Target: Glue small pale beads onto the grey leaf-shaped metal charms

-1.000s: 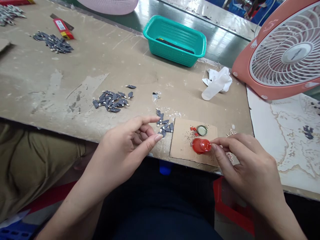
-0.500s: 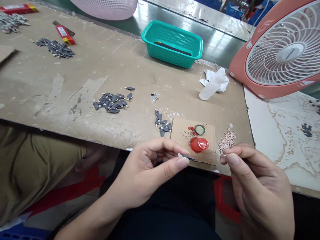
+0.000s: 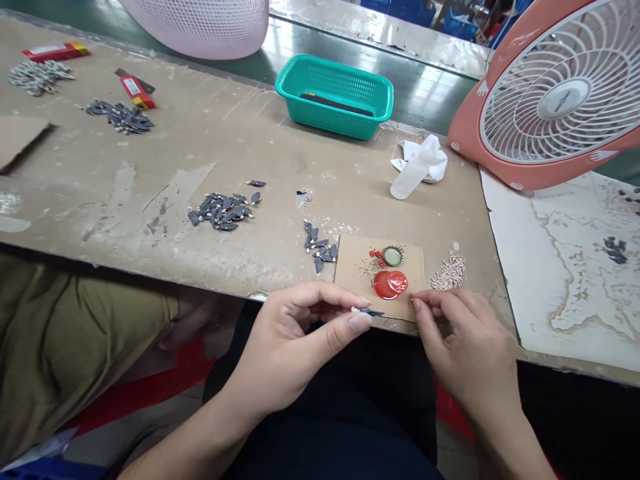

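Pinching a small dark leaf-shaped piece [image 3: 373, 312] between thumb and index of the left hand [image 3: 295, 340], a pale bead [image 3: 355, 309] at its near end, the piece held just off the near edge of a cardboard square [image 3: 353, 267] and above the table edge. Other left fingers curled in, apart from the piece. Right hand [image 3: 467, 340] close by to the right, thumb and index fingertips [image 3: 415, 302] pressed together; too small to tell if they hold anything. Pile of pale beads [image 3: 449, 275] just right of the cardboard. On the cardboard: a red plastic cap [image 3: 390, 285], a crown bottle cap [image 3: 393, 256] beside it, small red bits [image 3: 374, 253]. Small cluster of dark pieces [image 3: 320, 248] just left of the cardboard, bigger cluster [image 3: 220, 211] further left on the worktable [image 3: 100, 200]. Handling looks best with a firm pinch close to the bead end, so the piece cannot twist, and both hands kept low over the cardboard, where a dropped bead would likely land on the board, not in the lap
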`<action>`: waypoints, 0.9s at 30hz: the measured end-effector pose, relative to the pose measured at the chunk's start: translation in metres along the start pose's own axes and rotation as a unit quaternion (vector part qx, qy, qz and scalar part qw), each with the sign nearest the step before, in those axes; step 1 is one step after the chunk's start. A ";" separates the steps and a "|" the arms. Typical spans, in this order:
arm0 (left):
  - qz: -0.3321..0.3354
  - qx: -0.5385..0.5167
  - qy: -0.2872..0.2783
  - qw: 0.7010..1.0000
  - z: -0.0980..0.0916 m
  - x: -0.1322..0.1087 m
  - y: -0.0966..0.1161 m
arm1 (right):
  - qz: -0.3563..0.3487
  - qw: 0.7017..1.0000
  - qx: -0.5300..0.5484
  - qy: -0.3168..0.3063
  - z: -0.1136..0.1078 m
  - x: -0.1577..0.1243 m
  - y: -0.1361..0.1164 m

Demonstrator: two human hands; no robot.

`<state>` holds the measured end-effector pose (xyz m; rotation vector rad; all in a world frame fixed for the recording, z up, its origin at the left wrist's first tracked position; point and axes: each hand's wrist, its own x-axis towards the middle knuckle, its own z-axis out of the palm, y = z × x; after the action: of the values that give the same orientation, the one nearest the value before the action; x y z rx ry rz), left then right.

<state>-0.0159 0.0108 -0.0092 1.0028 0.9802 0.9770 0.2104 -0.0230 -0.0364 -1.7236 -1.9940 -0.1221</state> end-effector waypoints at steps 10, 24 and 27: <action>-0.011 0.017 -0.011 1.000 0.009 -0.005 -0.002 | 0.118 0.954 0.266 0.074 -0.035 -0.004 -0.032; -0.014 -0.042 -0.039 0.998 0.016 -0.006 -0.002 | 0.109 0.932 0.343 0.044 -0.026 0.000 -0.061; -0.010 -0.041 -0.038 0.998 0.016 -0.005 -0.002 | 0.111 0.932 0.341 0.047 -0.024 0.000 -0.061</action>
<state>-0.0012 0.0024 -0.0068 0.9532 0.8793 0.9494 0.1599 -0.0442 -0.0005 -1.4206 -1.4975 0.5013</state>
